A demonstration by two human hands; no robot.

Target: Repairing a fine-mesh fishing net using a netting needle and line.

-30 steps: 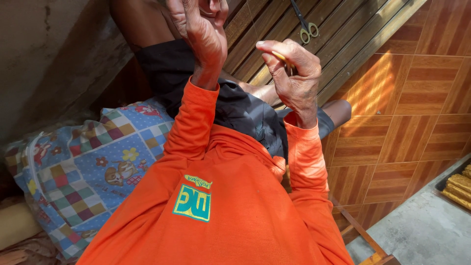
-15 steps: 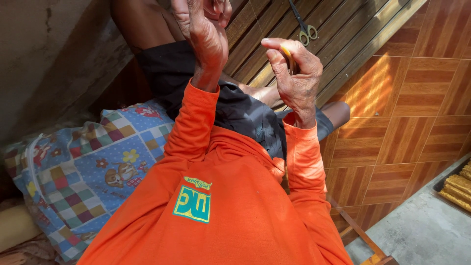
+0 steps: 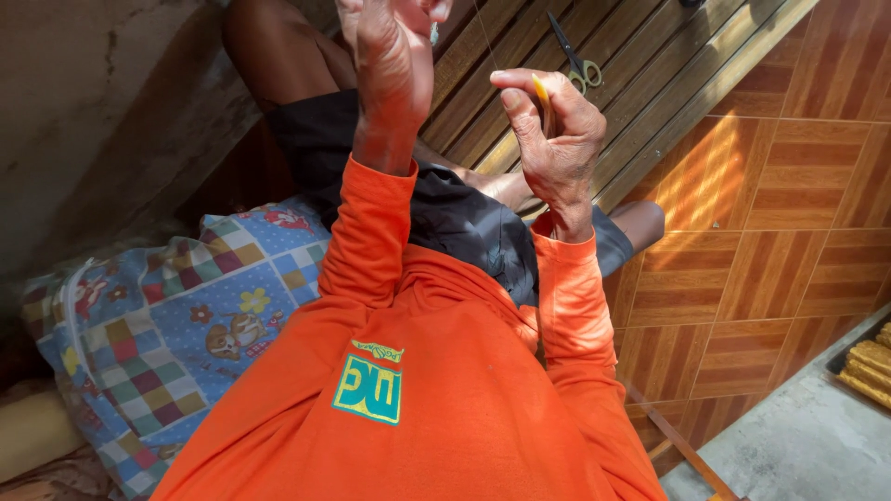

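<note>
Shifted slightly since half a second ago: right hand [image 3: 555, 139], fingers closing on slim yellow stick [image 3: 541, 100]. Raised at 12 o'clock: left hand [image 3: 390, 56], pinching small pale object [image 3: 433, 33]; thin thread [image 3: 483, 37] between hands. Lying at 1 o'clock on slatted wooden bench [image 3: 650, 83]: black scissors [image 3: 574, 54].

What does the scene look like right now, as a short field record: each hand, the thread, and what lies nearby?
left hand: raised, fingers pinched at the top edge of the view; what they pinch is unclear
right hand: raised, gripping a thin yellow stick
thread: one fine strand, running up between the hands
scissors: lying on the slatted wooden bench, untouched
patchwork cushion: beside the person's left side
floor: wood-pattern tiles
</note>
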